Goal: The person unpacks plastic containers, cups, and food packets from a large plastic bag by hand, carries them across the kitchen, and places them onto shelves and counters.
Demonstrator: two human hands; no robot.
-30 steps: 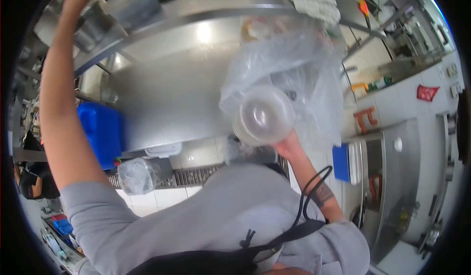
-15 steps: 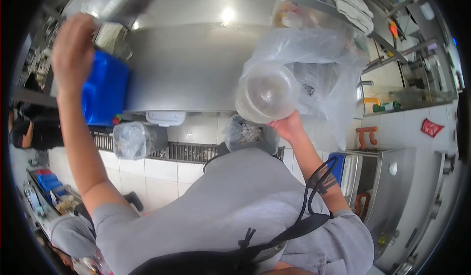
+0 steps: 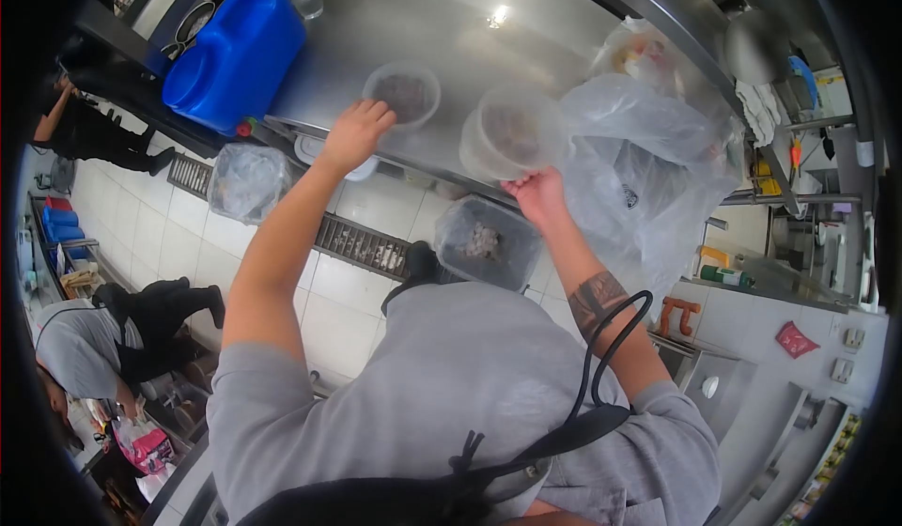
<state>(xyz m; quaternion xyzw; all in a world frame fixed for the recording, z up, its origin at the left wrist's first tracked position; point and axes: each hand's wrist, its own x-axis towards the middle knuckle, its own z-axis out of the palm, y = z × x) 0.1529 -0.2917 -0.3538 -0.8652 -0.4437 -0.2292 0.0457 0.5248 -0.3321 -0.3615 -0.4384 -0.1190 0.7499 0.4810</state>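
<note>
On the steel counter (image 3: 442,19), a round clear plastic tub (image 3: 434,103) with something greyish-brown showing in it stands close to the front edge. My left hand (image 3: 355,136) has its fingers curled at that tub's near rim; its thumb is hidden. My right hand (image 3: 539,195) pinches the lower edge of a second, cloudy plastic tub (image 3: 503,141), which is tilted at the counter's front edge. Right beside this tub lies a large crumpled clear plastic bag (image 3: 625,113).
A blue jerrycan (image 3: 235,61) stands at the left end. Below the counter are a bin with pale scraps (image 3: 479,244), a bag-lined bin (image 3: 249,185) and a floor drain grate (image 3: 362,247). A bent-over co-worker (image 3: 89,343) is at lower left, another person (image 3: 99,136) above.
My left hand has come from the far upper left, beside a blurred shiny rounded thing, to the tub on the counter. My right hand keeps its tub. The view has turned.
</note>
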